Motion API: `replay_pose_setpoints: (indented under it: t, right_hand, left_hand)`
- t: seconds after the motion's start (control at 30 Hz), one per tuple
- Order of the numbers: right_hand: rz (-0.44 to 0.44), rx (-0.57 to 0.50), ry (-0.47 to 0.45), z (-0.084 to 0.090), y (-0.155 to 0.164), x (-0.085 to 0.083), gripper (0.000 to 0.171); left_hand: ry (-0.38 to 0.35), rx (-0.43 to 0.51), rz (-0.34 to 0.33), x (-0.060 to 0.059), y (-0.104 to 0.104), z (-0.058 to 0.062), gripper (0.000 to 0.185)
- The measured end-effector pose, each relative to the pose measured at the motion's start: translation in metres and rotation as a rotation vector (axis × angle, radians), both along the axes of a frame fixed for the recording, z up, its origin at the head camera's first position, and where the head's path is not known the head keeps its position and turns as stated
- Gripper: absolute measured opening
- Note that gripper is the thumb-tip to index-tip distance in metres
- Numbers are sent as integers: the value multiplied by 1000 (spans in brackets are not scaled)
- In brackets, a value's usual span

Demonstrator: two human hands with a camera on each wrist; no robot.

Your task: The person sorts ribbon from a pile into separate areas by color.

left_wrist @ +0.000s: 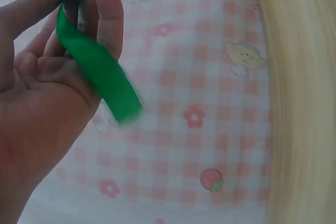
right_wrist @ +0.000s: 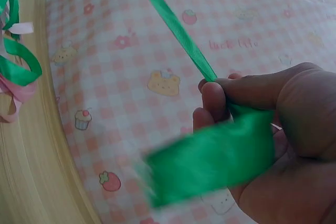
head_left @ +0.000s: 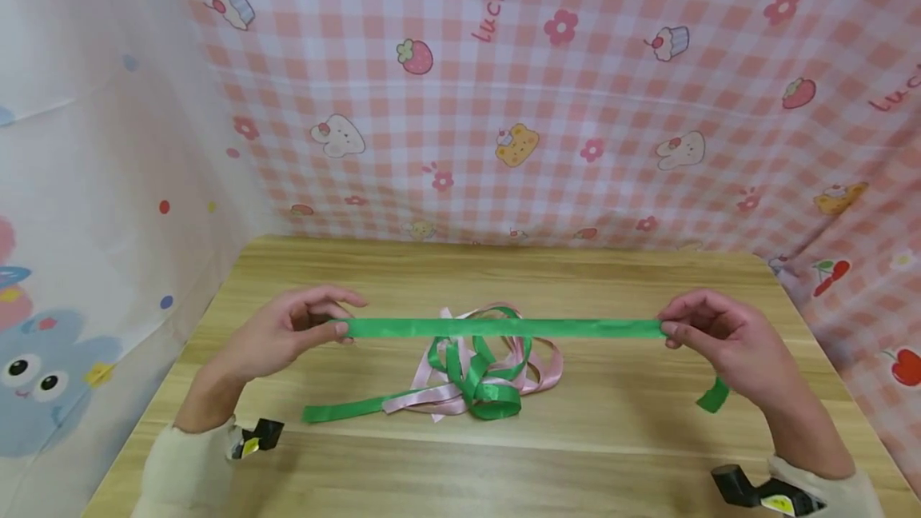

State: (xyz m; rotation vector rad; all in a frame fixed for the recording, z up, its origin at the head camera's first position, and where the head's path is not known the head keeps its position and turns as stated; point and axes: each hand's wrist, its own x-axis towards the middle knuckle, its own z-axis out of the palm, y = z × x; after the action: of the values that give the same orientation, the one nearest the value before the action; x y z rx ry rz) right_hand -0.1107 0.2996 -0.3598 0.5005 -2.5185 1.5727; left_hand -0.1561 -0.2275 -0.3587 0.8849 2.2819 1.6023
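Note:
A green ribbon (head_left: 504, 328) is stretched straight and level between my two hands, above the table. My left hand (head_left: 277, 332) pinches it near one end between thumb and fingers; a short tail of the ribbon (left_wrist: 102, 72) hangs by the palm in the left wrist view. At the other side my right hand (head_left: 741, 342) pinches it too, and its loose end, blurred in the right wrist view, hangs below the fingers (right_wrist: 212, 95). Beneath the taut stretch lies a tangled pile of green and pink ribbons (head_left: 478, 382), with one green end reaching out to the left.
The pile rests on a wooden table (head_left: 576, 454). Behind it hangs a pink checked cloth (head_left: 460, 102) with cartoon prints, and a white printed cloth (head_left: 86, 166) hangs on the left. Each wrist wears a small black camera (head_left: 261, 436).

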Motion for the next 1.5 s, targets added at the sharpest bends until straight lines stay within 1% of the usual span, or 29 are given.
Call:
replay_pose_setpoints:
  t: [0.03,0.2,0.37,0.43,0.53,0.63,0.7,0.83,0.93,0.97,1.1,1.2,1.3,1.37,1.5]
  right_hand:
    - [4,-11,-4,-1,3,-1,12]
    - [60,-127,-47,-11,22,-7,14]
    - [97,-240,-86,-25,40,-16,15]
    - [102,-277,-94,-31,47,-18,15]
    - [93,-320,-101,-38,55,-22,16]
    - [88,-366,-107,-45,60,-26,17]
    - [100,-422,-119,-50,61,-31,18]
    - [117,-552,-158,-58,61,-41,19]
    - [69,-631,-201,-65,59,-50,18]
    - [47,-658,-219,-67,59,-53,17]
    - [-55,-737,-287,-76,56,-67,15]
    - [-126,-739,-335,-82,55,-78,13]
    - [-171,-720,-388,-87,56,-89,12]
    - [-171,-714,-427,-90,58,-96,13]
    - [-130,-685,-482,-99,61,-109,17]
  left_hand:
    - [-8,-6,12,-1,-3,-1,35]
    - [-53,-49,129,-7,-16,-10,32]
    - [-77,-59,175,-13,-30,-19,28]
    - [-97,-84,211,-16,-33,-21,29]
    - [-136,-125,285,-21,-36,-24,33]
    - [-187,-127,344,-27,-38,-29,37]
    - [-222,-92,370,-31,-40,-33,38]
    - [-293,9,428,-41,-44,-44,35]
    - [-338,87,486,-48,-46,-53,32]
    - [-353,122,497,-51,-46,-56,31]
    - [-410,243,497,-64,-45,-68,28]
    - [-453,283,506,-75,-42,-77,33]
    - [-487,296,555,-85,-39,-84,44]
    - [-501,309,586,-91,-38,-89,51]
    - [-507,325,634,-102,-38,-100,49]
